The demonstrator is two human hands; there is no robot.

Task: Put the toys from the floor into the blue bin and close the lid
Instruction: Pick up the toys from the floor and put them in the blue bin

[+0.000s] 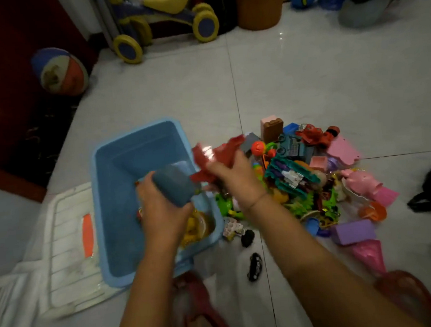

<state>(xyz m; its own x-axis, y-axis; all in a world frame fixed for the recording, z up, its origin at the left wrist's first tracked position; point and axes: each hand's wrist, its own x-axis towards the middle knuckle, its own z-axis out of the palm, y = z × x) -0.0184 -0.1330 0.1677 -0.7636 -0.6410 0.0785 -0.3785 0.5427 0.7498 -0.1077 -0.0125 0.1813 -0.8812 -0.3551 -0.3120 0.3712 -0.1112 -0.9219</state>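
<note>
The blue bin [114, 185] stands open on the white tile floor, with a yellow toy [197, 227] in its near right corner. My left hand [161, 208] is over the bin, shut on a dark blue blocky toy [175, 186]. My right hand [233, 177] is at the bin's right rim, shut on a blurred red toy [216, 155]. A heap of colourful plastic toys [305, 180] lies just right of the bin. The white lid [70, 252] with an orange latch lies flat to the bin's left.
A small black car [254, 266] and a black wheel [247, 237] lie near the bin's front. Purple block [354, 231] and pink pieces sit at the heap's near edge. A ball [60, 72], a toy stroller [163, 21] and an orange bucket [258, 9] stand at the back.
</note>
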